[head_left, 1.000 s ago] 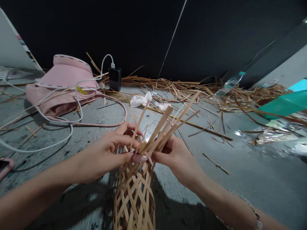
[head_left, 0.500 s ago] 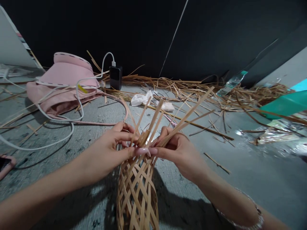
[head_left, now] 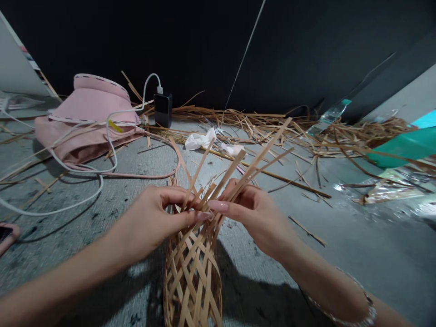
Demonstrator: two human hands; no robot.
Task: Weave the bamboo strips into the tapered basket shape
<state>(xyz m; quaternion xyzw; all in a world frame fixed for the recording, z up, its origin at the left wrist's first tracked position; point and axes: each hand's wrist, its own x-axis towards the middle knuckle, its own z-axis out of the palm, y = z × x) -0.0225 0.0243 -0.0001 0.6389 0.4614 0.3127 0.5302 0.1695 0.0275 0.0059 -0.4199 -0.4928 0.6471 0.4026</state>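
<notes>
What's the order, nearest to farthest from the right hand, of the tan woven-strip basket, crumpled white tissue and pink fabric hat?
Head view, from the right hand:
1. Basket, touching it, below left.
2. Tissue, just beyond.
3. Hat, far left.

- Pink visor hat (head_left: 90, 102), upper left
- White cable (head_left: 101, 182), left side
- Black box (head_left: 163, 111), upper left of centre
- Crumpled tissue (head_left: 200, 140), above centre
- Clear bottle (head_left: 327, 119), upper right

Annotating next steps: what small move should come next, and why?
Probably have the right hand ease its strips leftward across the others: it pinches a bunch leaning right, the left hand pinches strips near the weave's top, and the ends above fan out loose.
</notes>
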